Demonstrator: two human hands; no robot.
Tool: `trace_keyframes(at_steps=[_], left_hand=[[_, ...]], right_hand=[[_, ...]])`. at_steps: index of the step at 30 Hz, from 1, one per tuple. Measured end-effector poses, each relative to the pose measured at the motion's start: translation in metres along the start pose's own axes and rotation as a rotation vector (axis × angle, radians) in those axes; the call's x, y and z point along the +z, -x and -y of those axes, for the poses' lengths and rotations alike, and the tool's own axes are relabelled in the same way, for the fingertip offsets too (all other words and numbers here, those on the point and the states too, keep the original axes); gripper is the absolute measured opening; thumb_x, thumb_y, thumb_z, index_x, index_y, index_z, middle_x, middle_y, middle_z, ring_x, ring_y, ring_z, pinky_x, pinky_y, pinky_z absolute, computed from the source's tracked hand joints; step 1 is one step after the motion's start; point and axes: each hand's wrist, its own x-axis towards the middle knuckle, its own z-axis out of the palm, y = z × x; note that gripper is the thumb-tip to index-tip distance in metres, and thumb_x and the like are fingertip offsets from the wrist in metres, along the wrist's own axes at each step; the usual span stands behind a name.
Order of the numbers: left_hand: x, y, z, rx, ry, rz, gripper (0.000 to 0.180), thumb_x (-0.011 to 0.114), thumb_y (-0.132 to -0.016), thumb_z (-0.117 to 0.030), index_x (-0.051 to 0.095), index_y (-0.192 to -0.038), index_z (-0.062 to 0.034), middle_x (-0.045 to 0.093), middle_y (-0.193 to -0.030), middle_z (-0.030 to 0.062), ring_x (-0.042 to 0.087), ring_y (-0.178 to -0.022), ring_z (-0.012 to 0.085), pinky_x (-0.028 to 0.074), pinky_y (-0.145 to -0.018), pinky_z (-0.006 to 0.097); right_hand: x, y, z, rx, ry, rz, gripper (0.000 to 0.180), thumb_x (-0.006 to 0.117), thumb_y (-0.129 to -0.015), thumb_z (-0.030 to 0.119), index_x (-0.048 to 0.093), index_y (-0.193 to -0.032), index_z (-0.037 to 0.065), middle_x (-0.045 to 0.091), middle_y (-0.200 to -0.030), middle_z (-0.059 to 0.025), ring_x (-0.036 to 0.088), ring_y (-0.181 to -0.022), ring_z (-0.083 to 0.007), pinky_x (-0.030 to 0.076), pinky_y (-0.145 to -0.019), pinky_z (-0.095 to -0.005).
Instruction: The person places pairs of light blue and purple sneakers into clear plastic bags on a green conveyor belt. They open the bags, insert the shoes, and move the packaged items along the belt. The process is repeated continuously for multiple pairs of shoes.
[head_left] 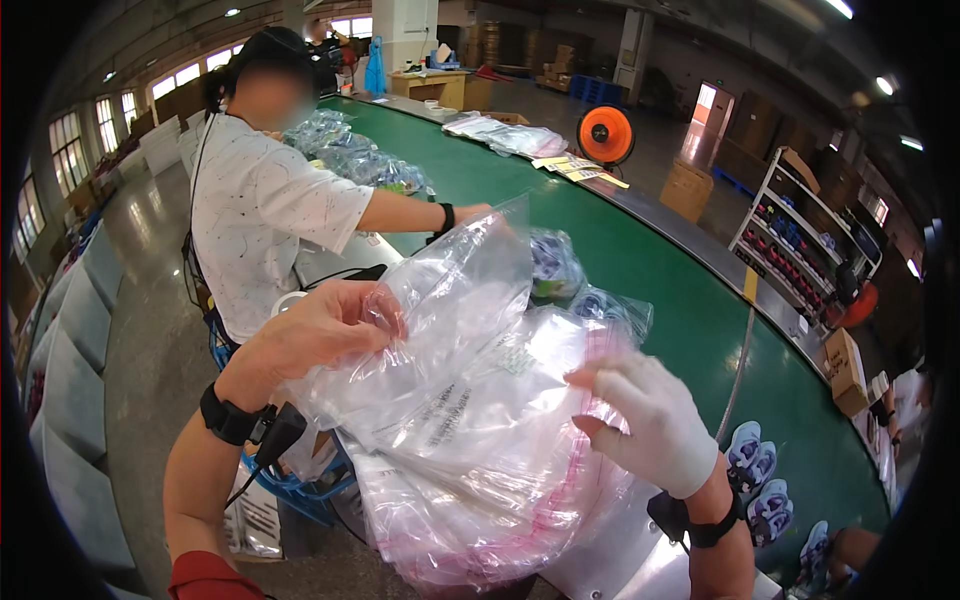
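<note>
While the left hand (320, 330), bare and wearing a black wrist strap, pinches the upper corner of a single clear plastic bag (460, 290) between thumb and fingers, that grip is closed on the film and lifts it partly away from the stack of clear plastic bags (480, 470) below. To separate one sheet cleanly, the pinch is best kept at the very edge, with a slight rub of thumb against finger so that only the top layer comes up, and the stack held steady underneath. The lifted bag is thin, glossy and creased, with a small block of dark print; the stack beneath shows a pink tint along its lower edges and sags over the near rim of the green table (690, 300). To the right, the right hand (650, 420), in a white glove, rests spread on the stack with fingers open, pressing rather than clasping. Beyond, a co-worker in a white shirt (255, 210) leans over the table.
</note>
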Motion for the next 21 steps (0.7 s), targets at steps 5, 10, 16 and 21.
trace_keyframes(at_steps=[5,10,16,21], left_hand=[[0.018,0.002,-0.022,-0.016,-0.181,0.226,0.014,0.059,-0.077,-0.003,0.063,-0.090,-0.0007,0.059,-0.081,-0.0032,0.047,-0.062,0.0013,0.037,-0.054,0.017],[0.037,0.016,-0.042,-0.075,-0.368,0.303,0.016,0.057,-0.078,-0.005,0.063,-0.092,-0.0015,0.058,-0.075,-0.0040,0.046,-0.064,0.0024,0.039,-0.057,0.019],[0.033,0.029,-0.048,0.234,-0.835,-0.092,0.019,0.066,-0.077,-0.014,0.064,-0.092,-0.0026,0.057,-0.070,-0.0013,0.050,-0.063,0.0055,0.041,-0.058,0.022],[-0.031,0.033,-0.051,0.303,-0.623,-0.501,0.014,0.066,-0.080,-0.014,0.065,-0.091,-0.0045,0.056,-0.069,-0.0014,0.054,-0.062,0.0076,0.042,-0.055,0.022]], right_hand=[[-0.014,-0.038,0.023,-0.127,0.077,-0.214,0.058,0.075,-0.065,0.012,0.055,-0.119,0.008,0.057,-0.115,-0.0120,0.055,-0.108,-0.0289,0.043,-0.092,-0.0389],[0.002,-0.064,0.041,-0.256,0.166,-0.095,0.037,0.070,-0.070,0.016,0.060,-0.104,0.007,0.064,-0.098,-0.0123,0.061,-0.096,-0.0290,0.042,-0.092,-0.0415],[0.020,-0.063,0.036,0.019,0.065,0.096,0.013,0.061,-0.076,0.018,0.059,-0.084,0.008,0.063,-0.070,-0.0130,0.062,-0.068,-0.0321,0.049,-0.065,-0.0403],[0.007,-0.072,-0.001,0.339,-0.471,-0.063,0.011,0.053,-0.082,0.013,0.055,-0.081,0.002,0.058,-0.064,-0.0103,0.062,-0.060,-0.0235,0.050,-0.053,-0.0370]])
